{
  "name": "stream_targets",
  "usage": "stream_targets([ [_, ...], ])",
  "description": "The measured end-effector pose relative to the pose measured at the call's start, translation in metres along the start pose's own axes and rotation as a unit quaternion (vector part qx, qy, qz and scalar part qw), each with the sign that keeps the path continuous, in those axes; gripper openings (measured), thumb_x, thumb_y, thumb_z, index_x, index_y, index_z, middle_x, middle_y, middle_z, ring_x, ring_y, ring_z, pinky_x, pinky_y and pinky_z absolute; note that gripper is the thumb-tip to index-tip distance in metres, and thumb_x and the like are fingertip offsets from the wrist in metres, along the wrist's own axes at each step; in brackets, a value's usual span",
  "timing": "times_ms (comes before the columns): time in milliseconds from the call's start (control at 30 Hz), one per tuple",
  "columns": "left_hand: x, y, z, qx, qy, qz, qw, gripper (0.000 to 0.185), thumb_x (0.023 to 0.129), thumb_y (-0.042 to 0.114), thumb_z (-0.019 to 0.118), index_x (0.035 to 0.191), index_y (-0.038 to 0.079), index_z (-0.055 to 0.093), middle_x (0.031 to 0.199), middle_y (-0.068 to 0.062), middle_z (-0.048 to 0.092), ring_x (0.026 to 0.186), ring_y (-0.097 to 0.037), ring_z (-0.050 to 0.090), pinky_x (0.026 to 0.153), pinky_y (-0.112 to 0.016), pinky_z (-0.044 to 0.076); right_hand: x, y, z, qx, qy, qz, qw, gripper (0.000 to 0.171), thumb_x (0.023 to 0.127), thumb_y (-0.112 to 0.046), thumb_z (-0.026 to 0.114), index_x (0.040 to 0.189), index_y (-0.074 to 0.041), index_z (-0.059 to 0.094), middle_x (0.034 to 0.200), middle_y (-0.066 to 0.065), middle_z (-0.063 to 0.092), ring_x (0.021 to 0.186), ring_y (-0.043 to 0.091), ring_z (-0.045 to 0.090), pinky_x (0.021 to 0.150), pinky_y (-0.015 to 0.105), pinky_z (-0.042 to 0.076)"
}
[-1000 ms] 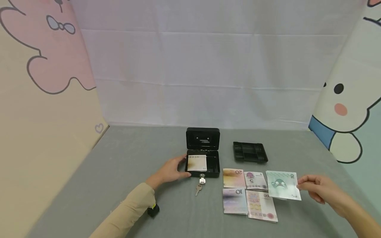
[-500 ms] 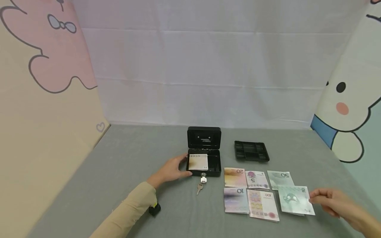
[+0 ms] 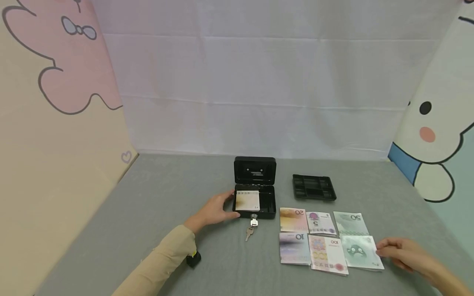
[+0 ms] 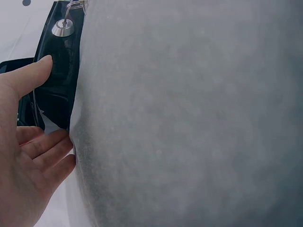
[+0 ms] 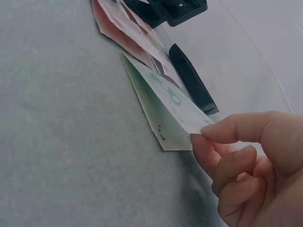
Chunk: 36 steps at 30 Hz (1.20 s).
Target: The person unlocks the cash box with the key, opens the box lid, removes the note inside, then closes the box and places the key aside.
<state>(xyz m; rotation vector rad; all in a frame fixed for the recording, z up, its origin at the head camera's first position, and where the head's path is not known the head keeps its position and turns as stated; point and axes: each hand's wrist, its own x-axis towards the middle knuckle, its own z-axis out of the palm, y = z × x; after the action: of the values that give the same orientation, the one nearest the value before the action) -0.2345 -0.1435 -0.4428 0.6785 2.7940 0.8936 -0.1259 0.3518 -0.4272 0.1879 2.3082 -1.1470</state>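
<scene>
Green note [image 3: 360, 251] lies flat on worktop [image 3: 155, 213], right hand [image 3: 401, 254] fingers [image 5: 222, 137] pinching its right edge, nearer hand; left hand [image 3: 214, 210] fingers spread against cash box [image 3: 255, 201].

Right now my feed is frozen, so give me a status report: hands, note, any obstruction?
Left hand resting against black metal cash box. Right hand pinching green play banknote, low beside the other notes. Nothing in the way.

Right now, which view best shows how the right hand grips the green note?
The right wrist view: right hand pinches the green note at its corner. The head view shows its place in the grid; the left wrist view misses it.
</scene>
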Motion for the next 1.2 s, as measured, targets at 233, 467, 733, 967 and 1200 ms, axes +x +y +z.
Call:
stream_targets([
  [233,0.000,0.001,0.000,-0.001,0.005,0.004,1.0000,0.082,0.076,0.037,0.071,0.137,-0.002,0.035,0.130,-0.018,0.049,0.119,-0.028,0.047,0.098,-0.042,0.037,0.002,-0.002,0.005,-0.003,0.032,0.025,0.999,0.028,0.084,-0.023,0.059,0.097,0.002,0.060,0.051,-0.004,0.038,0.045,0.008,0.034,0.042,0.023,0.032],
  [467,0.001,0.000,0.001,-0.002,0.008,0.012,0.9999,0.081,0.075,0.035,0.072,0.136,-0.004,0.036,0.130,-0.019,0.049,0.118,-0.028,0.048,0.098,-0.041,0.037,0.000,-0.002,0.001,-0.004,0.030,0.014,0.999,0.038,0.086,-0.024,0.057,0.103,0.009,0.057,0.052,-0.005,0.039,0.045,0.007,0.035,0.041,0.022,0.032],
  [733,0.002,0.000,0.002,0.002,0.007,0.013,0.9999,0.081,0.076,0.035,0.071,0.136,-0.004,0.036,0.130,-0.019,0.048,0.118,-0.028,0.048,0.098,-0.041,0.037,0.002,-0.024,-0.012,-0.039,0.055,-0.013,0.998,0.045,0.089,-0.030,0.053,0.109,0.011,0.055,0.066,-0.002,0.051,0.046,0.007,0.037,0.042,0.023,0.033],
  [967,0.002,0.000,0.002,0.009,0.006,0.009,0.9999,0.081,0.075,0.036,0.072,0.136,-0.004,0.035,0.130,-0.018,0.048,0.118,-0.028,0.048,0.098,-0.041,0.037,0.010,-0.074,-0.006,-0.062,0.057,-0.060,0.995,0.044,0.089,-0.028,0.055,0.112,0.009,0.054,0.083,0.004,0.064,0.044,0.009,0.035,0.041,0.023,0.032],
  [1200,0.001,0.001,-0.001,-0.003,0.003,0.001,1.0000,0.082,0.075,0.035,0.072,0.137,-0.003,0.035,0.130,-0.018,0.049,0.117,-0.028,0.048,0.098,-0.042,0.037,0.024,-0.141,0.016,-0.069,0.031,-0.118,0.990,0.047,0.087,-0.033,0.058,0.116,0.004,0.054,0.061,0.001,0.049,0.044,0.008,0.032,0.041,0.024,0.032],
])
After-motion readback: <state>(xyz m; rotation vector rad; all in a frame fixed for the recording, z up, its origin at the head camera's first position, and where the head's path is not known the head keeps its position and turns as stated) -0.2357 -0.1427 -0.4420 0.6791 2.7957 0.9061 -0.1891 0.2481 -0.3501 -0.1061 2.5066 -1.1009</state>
